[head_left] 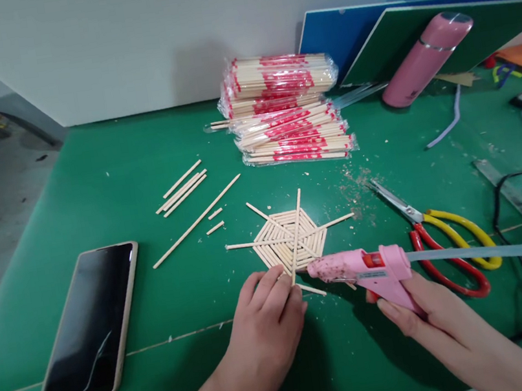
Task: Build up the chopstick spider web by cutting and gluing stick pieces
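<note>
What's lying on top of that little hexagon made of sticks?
Long crossed sticks lie over the hexagon like spokes. The left hand and the glue gun in the right hand hide parts of its near edge.

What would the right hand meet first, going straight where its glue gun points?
Probably the near edge of the stick web, just past the glue gun, beside the left hand; depth is unclear.

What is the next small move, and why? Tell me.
Probably ease the nozzle of the glue gun the last bit leftward onto the near edge of the stick web: the right hand aims it there, just short of the wood, while the left hand steadies that edge with its fingertips.
</note>
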{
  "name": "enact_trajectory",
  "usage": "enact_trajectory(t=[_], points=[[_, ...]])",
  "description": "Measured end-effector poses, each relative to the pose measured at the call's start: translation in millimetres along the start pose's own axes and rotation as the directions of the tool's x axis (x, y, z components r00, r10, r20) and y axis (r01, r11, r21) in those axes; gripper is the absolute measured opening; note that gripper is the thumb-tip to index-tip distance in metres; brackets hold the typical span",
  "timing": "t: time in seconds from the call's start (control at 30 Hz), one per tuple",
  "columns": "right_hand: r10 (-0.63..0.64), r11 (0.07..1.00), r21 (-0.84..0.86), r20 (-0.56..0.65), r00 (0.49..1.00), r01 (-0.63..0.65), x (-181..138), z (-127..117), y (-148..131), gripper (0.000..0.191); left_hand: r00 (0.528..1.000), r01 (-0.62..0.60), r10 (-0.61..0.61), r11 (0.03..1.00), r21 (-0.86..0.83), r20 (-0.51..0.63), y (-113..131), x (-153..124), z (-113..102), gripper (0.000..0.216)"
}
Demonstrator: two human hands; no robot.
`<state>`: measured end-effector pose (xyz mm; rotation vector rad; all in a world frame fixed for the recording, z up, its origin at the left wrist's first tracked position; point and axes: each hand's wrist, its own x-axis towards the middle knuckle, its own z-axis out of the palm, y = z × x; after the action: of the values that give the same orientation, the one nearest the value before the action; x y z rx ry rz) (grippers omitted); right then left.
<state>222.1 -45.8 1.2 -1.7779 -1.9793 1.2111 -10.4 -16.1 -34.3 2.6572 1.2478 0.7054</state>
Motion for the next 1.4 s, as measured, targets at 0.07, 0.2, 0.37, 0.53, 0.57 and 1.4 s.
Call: enact_trajectory(t=[0.07, 0.2, 0.37, 0.53, 0.57, 1.4], points=[[0.001, 1.000, -0.002, -0.014, 1.000, -0.001, 0.2, 0.5, 0.1, 0.024, 1.000, -0.001, 0.001, 1.000, 0.004, -0.005, 0.8, -0.1, -0.6, 0.017], [0.003, 1.000, 0.014, -0.014, 1.000, -0.003, 2.1, 0.7, -1.6, 0.020, 1.000, 0.004, -0.004, 1.000, 0.016, 0.004, 2.1, 0.8, -1.7, 0.019], [0.003, 1.000, 0.023, -0.019, 1.000, -0.003, 2.7, -1.2, -4.1, 0.018, 1.000, 0.008, -0.009, 1.000, 0.022, 0.015, 1.4, 2.1, -2.0, 0.019], [-0.013, 1.000, 0.013, 0.007, 1.000, 0.013, 2.1, -2.0, -2.5, 0.020, 1.000, 0.001, -0.001, 1.000, 0.026, 0.008, 1.1, 1.6, -1.7, 0.020], [-0.018, 1.000, 0.008, -0.003, 1.000, 0.018, 2.0, -1.8, -2.1, 0.020, 1.000, 0.001, -0.001, 1.000, 0.026, 0.007, 1.2, 1.4, -1.7, 0.019], [-0.015, 1.000, -0.001, -0.054, 0.998, 0.015, -3.9, -2.4, -1.9, 0.017, 1.000, -0.009, 0.009, 1.000, 0.012, 0.003, 0.6, -0.4, -1.9, 0.018]])
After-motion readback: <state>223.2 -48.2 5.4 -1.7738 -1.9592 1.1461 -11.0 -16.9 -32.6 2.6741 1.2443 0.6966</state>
